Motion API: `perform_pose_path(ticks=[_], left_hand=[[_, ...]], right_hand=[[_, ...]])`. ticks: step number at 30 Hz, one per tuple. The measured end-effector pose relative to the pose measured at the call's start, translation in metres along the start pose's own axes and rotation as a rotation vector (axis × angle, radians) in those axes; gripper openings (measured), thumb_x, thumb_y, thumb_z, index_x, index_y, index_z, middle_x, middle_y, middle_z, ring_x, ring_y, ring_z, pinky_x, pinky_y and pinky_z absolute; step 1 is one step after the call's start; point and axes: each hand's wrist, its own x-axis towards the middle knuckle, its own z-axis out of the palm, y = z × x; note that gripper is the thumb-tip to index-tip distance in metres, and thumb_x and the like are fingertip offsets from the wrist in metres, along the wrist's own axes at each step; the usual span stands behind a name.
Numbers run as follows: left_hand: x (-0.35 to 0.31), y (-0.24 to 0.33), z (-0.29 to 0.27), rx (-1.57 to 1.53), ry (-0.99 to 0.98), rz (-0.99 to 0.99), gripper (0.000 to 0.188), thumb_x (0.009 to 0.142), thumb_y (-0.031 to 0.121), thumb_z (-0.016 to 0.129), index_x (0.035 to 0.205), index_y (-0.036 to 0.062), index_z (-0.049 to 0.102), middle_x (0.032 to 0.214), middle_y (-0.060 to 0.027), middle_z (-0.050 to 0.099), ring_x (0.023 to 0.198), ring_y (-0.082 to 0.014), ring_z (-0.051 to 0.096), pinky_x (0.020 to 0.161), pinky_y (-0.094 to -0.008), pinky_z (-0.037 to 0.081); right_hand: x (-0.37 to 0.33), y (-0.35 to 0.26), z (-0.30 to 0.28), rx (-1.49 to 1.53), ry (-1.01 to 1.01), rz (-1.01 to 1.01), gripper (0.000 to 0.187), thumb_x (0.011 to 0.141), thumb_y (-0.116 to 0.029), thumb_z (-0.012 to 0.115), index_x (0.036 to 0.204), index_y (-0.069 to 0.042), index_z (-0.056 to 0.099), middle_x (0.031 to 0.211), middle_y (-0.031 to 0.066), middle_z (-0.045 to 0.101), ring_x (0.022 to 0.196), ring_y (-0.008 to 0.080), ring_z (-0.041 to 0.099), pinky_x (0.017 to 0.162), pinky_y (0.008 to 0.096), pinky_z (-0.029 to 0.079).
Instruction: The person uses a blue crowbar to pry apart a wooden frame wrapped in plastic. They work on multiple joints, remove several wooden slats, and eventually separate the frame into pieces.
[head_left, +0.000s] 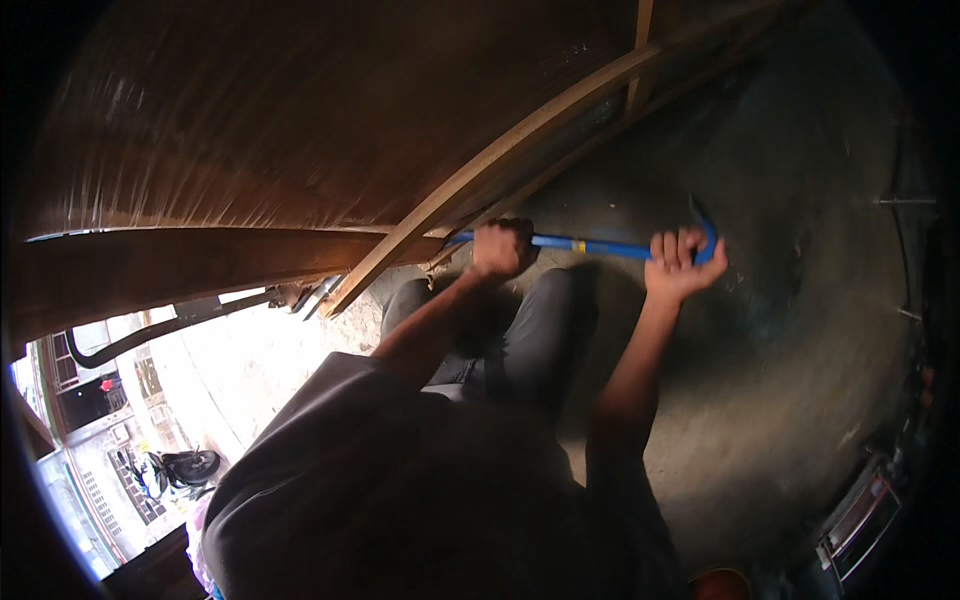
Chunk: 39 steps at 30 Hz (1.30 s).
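A blue crowbar (610, 248) with a small yellow band lies nearly level across the view, its hooked end at the right. My left hand (500, 250) is wrapped round it near its left end, where the tip meets the end of a dark brown wooden beam (210, 265). Whether the tip is wedged in the wood cannot be made out. Close to the hook, my right hand (682, 265) grips the bar with its fingers curled over and the thumb pointing outward. A pale wooden strip (480, 170) slants upward just beyond my left hand.
A large brown wooden panel (270, 120) fills the upper left. At lower left a bright opening shows a parked motorcycle (185, 468) outside. Grey floor (790, 350) stretches to the right. A metal-framed object (862, 525) and a reddish round rim (722, 578) are at lower right.
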Motion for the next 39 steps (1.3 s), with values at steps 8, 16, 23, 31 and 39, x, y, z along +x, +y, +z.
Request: perform_pose_path(ticks=[8, 16, 23, 31, 39], left_hand=[[-0.006, 0.013, 0.033, 0.022, 0.255, 0.19, 0.02, 0.075, 0.032, 0.068, 0.077, 0.0127, 0.063, 0.074, -0.0069, 0.066, 0.072, -0.0291, 0.066, 0.066, -0.0418, 0.05], [-0.013, 0.009, 0.015, 0.023, 0.06, 0.07, 0.021, 0.076, 0.032, 0.066, 0.077, 0.0109, 0.066, 0.074, -0.0119, 0.067, 0.07, -0.033, 0.067, 0.062, -0.0453, 0.051], [-0.013, -0.03, -0.053, -0.335, 0.006, -0.023, 0.025, 0.071, 0.034, 0.068, 0.074, 0.0094, 0.065, 0.07, -0.0176, 0.064, 0.072, -0.0414, 0.064, 0.065, -0.0513, 0.05], [-0.058, 0.015, -0.065, -0.368, 0.544, -0.017, 0.042, 0.073, 0.025, 0.071, 0.099, -0.0022, 0.055, 0.104, -0.0256, 0.053, 0.101, -0.0461, 0.051, 0.089, -0.0507, 0.043], [-0.176, 0.024, -0.113, -0.606, 0.688, 0.01, 0.065, 0.069, 0.007, 0.059, 0.133, -0.0021, 0.049, 0.133, -0.0242, 0.049, 0.123, -0.0413, 0.047, 0.106, -0.0471, 0.038]], right_hand=[[0.002, -0.019, -0.14, 0.158, -0.024, 0.03, 0.054, 0.085, -0.063, 0.055, 0.072, -0.01, 0.056, 0.057, -0.0008, 0.044, 0.046, 0.0121, 0.03, 0.052, 0.0313, 0.025], [-0.023, -0.007, -0.08, 0.102, -0.073, 0.022, 0.046, 0.09, -0.051, 0.05, 0.074, -0.008, 0.056, 0.048, -0.0046, 0.032, 0.038, 0.0089, 0.027, 0.046, 0.0277, 0.027], [-0.062, 0.013, 0.102, -0.357, -0.564, 0.106, 0.046, 0.103, -0.046, 0.036, 0.08, -0.009, 0.051, 0.051, -0.0039, 0.023, 0.042, 0.0097, 0.025, 0.05, 0.0301, 0.03], [-0.107, 0.024, 0.143, -0.471, -0.659, 0.05, 0.047, 0.102, -0.051, 0.041, 0.085, -0.008, 0.049, 0.051, -0.003, 0.026, 0.042, 0.0098, 0.027, 0.048, 0.0299, 0.033], [-0.189, 0.049, 0.163, -0.978, -1.191, 0.082, 0.058, 0.097, -0.052, 0.047, 0.064, -0.004, 0.045, 0.054, -0.0001, 0.04, 0.048, 0.0109, 0.036, 0.048, 0.0292, 0.025]])
